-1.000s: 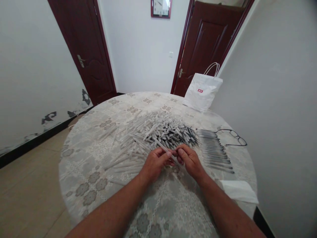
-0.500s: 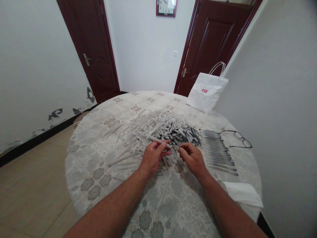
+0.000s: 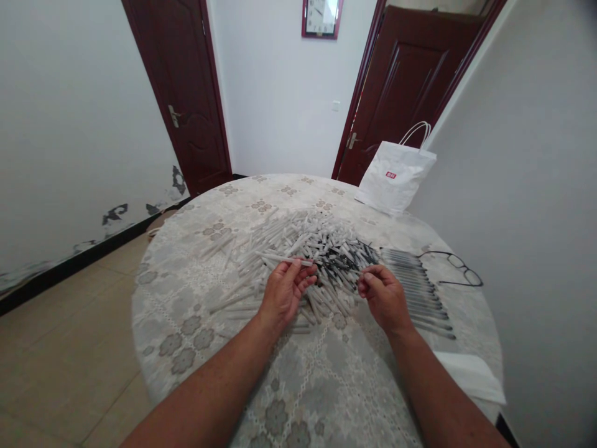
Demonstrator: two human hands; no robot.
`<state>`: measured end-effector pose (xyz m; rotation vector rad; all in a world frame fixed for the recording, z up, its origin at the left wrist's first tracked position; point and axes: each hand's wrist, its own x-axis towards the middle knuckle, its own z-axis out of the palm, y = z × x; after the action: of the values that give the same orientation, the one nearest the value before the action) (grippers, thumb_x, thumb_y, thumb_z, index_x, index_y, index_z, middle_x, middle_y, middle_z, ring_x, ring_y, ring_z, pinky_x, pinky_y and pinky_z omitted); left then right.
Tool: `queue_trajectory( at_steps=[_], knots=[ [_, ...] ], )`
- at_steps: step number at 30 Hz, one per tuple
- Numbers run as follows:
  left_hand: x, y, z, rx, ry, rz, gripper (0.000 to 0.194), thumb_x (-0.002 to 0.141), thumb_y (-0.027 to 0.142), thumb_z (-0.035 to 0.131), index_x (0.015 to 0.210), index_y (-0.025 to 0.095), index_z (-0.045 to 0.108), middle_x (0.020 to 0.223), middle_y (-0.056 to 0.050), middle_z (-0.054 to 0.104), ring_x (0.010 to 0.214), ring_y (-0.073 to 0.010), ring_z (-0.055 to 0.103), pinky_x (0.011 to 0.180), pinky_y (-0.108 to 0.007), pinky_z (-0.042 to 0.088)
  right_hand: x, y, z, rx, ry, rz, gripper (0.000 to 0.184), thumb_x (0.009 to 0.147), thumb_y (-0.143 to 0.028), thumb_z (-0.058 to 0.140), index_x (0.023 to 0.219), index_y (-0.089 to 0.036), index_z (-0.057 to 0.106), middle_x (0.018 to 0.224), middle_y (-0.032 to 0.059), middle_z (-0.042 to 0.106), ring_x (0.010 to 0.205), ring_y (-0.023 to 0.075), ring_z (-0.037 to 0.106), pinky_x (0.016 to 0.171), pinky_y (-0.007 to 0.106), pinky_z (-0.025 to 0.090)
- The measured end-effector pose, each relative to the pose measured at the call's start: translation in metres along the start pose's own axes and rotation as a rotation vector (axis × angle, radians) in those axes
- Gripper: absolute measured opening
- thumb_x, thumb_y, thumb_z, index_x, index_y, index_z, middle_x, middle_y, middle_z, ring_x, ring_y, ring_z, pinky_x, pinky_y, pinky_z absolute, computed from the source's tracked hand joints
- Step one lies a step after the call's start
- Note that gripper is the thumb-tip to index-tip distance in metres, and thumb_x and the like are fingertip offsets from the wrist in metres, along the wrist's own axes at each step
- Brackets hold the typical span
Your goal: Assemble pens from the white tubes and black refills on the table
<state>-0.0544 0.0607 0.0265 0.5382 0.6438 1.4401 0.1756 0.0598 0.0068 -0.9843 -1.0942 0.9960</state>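
Tablecloth [image 3: 354, 386]: it lies under our forearms, patterned with flowers, and carries everything we handle.
White cloth or paper [image 3: 469, 375]: beside our right forearm, near the table edge; we cannot tell which it is.
Left hand [image 3: 283, 291]: we grip one whitish tube [image 3: 282, 257] between thumb and fingers, over the heap's near side.
Right hand [image 3: 386, 300]: our thumb and fingertips are drawn together, apart from the left hand – whether they pinch something thin, we cannot tell.
Row [image 3: 420, 284]: just right of our right hand, slim dark-ended sticks lie side by side; this part looks done.
Heap [image 3: 263, 239]: ahead of both hands and spreading past the left, pale tubes lie loose and crossed.
Dark pieces [image 3: 345, 261]: beyond and between our hands, mixed into the heap's right side.
Progress: we judge it early – the ordered row is small against the loose heap, and most pieces look unarranged.
Glasses [image 3: 469, 285]: right of the row, arms unfolded.
White bag [image 3: 394, 177]: upright beyond our right hand, near the far edge.
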Motion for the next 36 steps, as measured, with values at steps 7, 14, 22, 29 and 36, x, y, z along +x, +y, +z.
queue_trajectory(
  at_steps=[7, 14, 22, 29, 36],
  knots=[
    [0.002, 0.001, -0.001, -0.03, 0.022, 0.003, 0.031, 0.081, 0.033, 0.078, 0.099, 0.015, 0.061, 0.098, -0.01, 0.075, 0.087, -0.0211, 0.074, 0.073, -0.031, 0.061, -0.001, -0.001, -0.004, -0.037, -0.019, -0.001, 0.014, 0.083, -0.029, 0.069, 0.091, -0.02, 0.062, 0.064, -0.0035, 0.061, 0.055, 0.0117, 0.055, 0.052, 0.023, 0.044],
    [0.001, 0.002, 0.001, -0.027, 0.002, 0.015, 0.03, 0.08, 0.032, 0.079, 0.098, 0.015, 0.062, 0.096, -0.009, 0.074, 0.086, -0.0204, 0.074, 0.074, -0.031, 0.061, -0.001, 0.0, -0.003, -0.107, -0.01, -0.019, 0.015, 0.084, -0.031, 0.07, 0.09, -0.019, 0.063, 0.063, -0.003, 0.063, 0.052, 0.0115, 0.054, 0.052, 0.024, 0.044],
    [-0.001, -0.001, 0.003, 0.021, -0.029, 0.002, 0.031, 0.078, 0.031, 0.081, 0.098, 0.014, 0.064, 0.099, -0.009, 0.075, 0.089, -0.0219, 0.074, 0.073, -0.031, 0.061, -0.005, -0.007, -0.001, -0.089, -0.1, -0.046, 0.011, 0.087, -0.029, 0.069, 0.091, -0.02, 0.063, 0.067, -0.0027, 0.064, 0.055, 0.0118, 0.057, 0.055, 0.025, 0.046],
    [-0.01, -0.005, 0.005, 0.137, -0.171, -0.138, 0.029, 0.079, 0.031, 0.08, 0.099, 0.013, 0.068, 0.094, -0.011, 0.076, 0.084, -0.0218, 0.074, 0.072, -0.032, 0.061, -0.01, -0.011, 0.003, -0.148, -0.283, -0.016, 0.014, 0.085, -0.031, 0.073, 0.091, -0.02, 0.067, 0.069, -0.0013, 0.066, 0.058, 0.013, 0.059, 0.057, 0.026, 0.048],
    [-0.019, -0.013, 0.006, 0.212, -0.307, -0.348, 0.024, 0.079, 0.029, 0.08, 0.092, 0.013, 0.068, 0.081, -0.009, 0.075, 0.067, -0.0169, 0.072, 0.064, -0.028, 0.06, -0.018, -0.014, 0.014, -0.24, -0.481, 0.106, 0.02, 0.083, -0.037, 0.076, 0.088, -0.019, 0.068, 0.072, -0.0011, 0.067, 0.06, 0.0117, 0.059, 0.058, 0.024, 0.046]
  ],
)
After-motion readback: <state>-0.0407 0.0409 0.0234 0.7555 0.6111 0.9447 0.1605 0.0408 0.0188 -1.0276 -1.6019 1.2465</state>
